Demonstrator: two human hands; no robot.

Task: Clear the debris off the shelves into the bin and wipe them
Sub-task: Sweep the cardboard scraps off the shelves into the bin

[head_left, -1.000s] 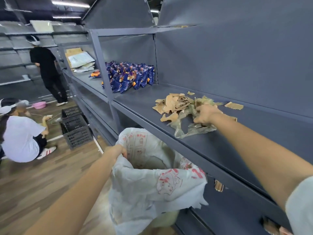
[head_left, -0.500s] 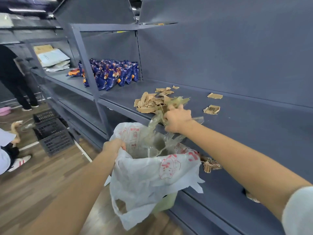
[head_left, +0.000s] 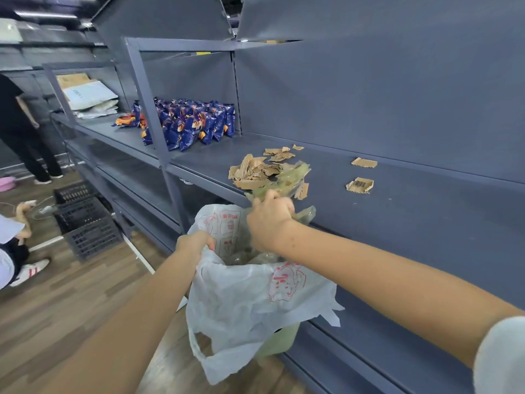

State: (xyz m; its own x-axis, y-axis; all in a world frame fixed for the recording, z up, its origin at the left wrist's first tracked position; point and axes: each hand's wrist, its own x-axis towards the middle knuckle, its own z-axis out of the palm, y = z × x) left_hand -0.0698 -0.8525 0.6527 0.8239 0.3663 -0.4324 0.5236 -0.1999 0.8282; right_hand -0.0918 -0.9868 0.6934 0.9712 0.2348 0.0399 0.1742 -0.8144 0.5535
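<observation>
My right hand [head_left: 270, 220] grips a crumpled clear plastic wrapper [head_left: 287, 180] at the front edge of the grey shelf [head_left: 412, 223], just above the bin's mouth. My left hand [head_left: 193, 243] holds the rim of the white plastic bag [head_left: 247, 302] that lines the pale green bin [head_left: 279, 341], keeping it open below the shelf edge. A pile of torn cardboard scraps [head_left: 255, 172] lies on the shelf behind the wrapper. Two more cardboard pieces lie to the right, one with a barcode [head_left: 359, 185] and one near the back wall [head_left: 364, 162].
Blue snack packets [head_left: 193, 123] stand further left on the shelf, past a grey upright post [head_left: 147, 109]. Black crates [head_left: 85, 223] sit on the wooden floor. One person stands at the far left [head_left: 17, 129] and another crouches by the floor [head_left: 11, 251].
My right hand has dragged the plastic wrapper from the middle of the shelf to its front edge, over the bag. My left hand keeps holding the bag's rim.
</observation>
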